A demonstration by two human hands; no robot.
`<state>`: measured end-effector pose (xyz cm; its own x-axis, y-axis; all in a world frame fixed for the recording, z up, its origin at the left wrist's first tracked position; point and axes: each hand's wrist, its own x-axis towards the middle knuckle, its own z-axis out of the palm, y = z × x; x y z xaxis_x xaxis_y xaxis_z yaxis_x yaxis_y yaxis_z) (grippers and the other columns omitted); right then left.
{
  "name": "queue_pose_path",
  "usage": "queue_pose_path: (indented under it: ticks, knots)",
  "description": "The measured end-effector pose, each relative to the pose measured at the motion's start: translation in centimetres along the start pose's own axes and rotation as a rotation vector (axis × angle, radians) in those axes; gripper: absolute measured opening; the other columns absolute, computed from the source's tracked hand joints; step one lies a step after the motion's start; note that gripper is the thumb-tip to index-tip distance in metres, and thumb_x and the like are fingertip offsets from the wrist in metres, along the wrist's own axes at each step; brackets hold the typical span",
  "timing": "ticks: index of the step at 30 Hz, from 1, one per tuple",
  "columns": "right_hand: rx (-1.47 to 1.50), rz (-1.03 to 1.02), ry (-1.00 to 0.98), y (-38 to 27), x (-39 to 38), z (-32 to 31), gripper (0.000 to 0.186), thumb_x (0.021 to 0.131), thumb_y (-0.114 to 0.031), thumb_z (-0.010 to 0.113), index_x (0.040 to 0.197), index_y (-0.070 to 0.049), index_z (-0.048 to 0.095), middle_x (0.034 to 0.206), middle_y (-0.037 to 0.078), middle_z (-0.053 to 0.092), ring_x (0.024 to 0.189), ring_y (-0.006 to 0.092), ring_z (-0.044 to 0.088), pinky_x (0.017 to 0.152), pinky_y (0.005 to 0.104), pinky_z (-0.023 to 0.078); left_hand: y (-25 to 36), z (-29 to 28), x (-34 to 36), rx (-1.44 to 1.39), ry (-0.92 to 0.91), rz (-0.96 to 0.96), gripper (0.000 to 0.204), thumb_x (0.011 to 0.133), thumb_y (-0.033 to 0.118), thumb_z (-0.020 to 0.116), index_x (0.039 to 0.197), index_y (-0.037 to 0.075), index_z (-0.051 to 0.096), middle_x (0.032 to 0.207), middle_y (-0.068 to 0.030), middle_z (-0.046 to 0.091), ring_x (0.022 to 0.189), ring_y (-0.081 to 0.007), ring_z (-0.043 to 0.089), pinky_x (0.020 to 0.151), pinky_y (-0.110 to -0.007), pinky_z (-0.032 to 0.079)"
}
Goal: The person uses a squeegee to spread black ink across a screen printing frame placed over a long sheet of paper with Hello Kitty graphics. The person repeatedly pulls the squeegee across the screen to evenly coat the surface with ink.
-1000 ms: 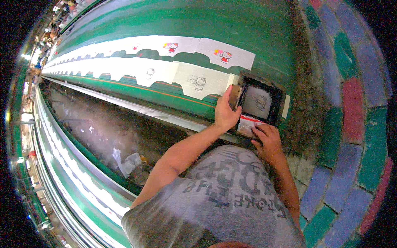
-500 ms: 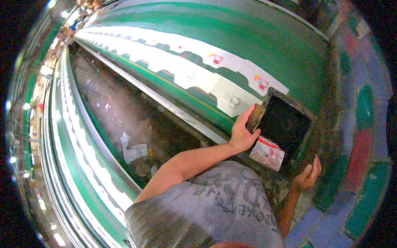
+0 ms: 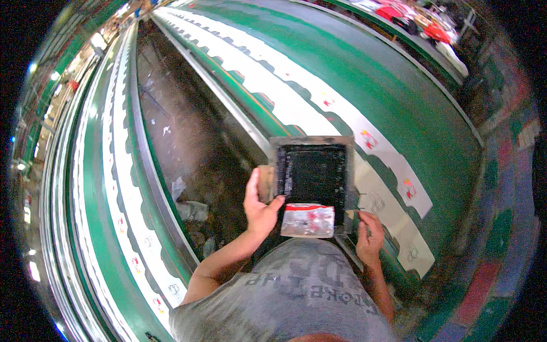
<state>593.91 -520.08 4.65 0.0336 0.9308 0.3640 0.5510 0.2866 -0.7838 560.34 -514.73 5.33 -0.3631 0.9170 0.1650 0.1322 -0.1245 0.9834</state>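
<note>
A screen-printing frame point(image 3: 347, 165) with a dark, ink-stained mesh is held upright-looking before my body, over the edge of the long green table. My left hand point(image 3: 262, 214) grips the wooden block on its left side, thumb on the near inner edge. At the lower right corner, the curled fingers of my right hand point(image 3: 370, 236) meet the frame's edge. Inside the near end lies a pale, red-stained squeegee-like plate point(image 3: 307, 221) with a red strip along its top. Beside the frame run white cut pieces point(image 3: 393, 171) with small coloured prints.
The green table point(image 3: 421, 119) stretches away to the far left, with a metal rail point(image 3: 228, 114) along it. A second table with white pieces point(image 3: 122, 171) stands left across a dirty aisle holding crumpled scraps point(image 3: 191, 210). Red and white items point(image 3: 410, 14) lie far right. Coloured tiles cover the right floor.
The frame has swung left and squared up in view as I turned. My right hand has come up from apart to the frame's lower right corner. My left hand keeps its hold.
</note>
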Motion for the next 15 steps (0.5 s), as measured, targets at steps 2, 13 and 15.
queue_pose_path:
  ticks: [2,13,15]
  knots:
    - [0.090,-0.087,-0.113,-2.2,3.6,5.4,0.023,0.104,0.002,0.069,0.126,0.003,0.077,0.129,0.019,0.079,0.121,0.0350,0.075,0.108,0.0434,0.057,-1.6,-5.3,2.6,-0.090,0.111,0.013,0.106,0.082,-0.014,0.083,0.176,-0.001,0.035,0.172,-0.0152,0.051,0.158,-0.0271,0.051,0.134,-0.042,0.038]
    - [0.297,-0.321,-0.515,-10.2,17.7,29.5,0.025,0.101,-0.001,0.076,0.126,-0.001,0.079,0.125,0.018,0.079,0.120,0.0380,0.075,0.106,0.0465,0.060,-1.1,-27.8,11.7,-0.043,0.595,-0.040,0.105,0.081,-0.018,0.078,0.175,-0.002,0.035,0.169,-0.0164,0.054,0.153,-0.0275,0.054,0.131,-0.041,0.039]
    - [0.264,-0.358,-0.644,-11.1,20.1,31.9,0.026,0.101,-0.001,0.076,0.127,-0.002,0.079,0.125,0.018,0.079,0.120,0.0386,0.075,0.106,0.0476,0.060,-2.4,-29.6,12.8,-0.040,0.652,-0.046,0.105,0.080,-0.017,0.079,0.175,-0.002,0.036,0.168,-0.0165,0.054,0.151,-0.0271,0.056,0.129,-0.040,0.041]
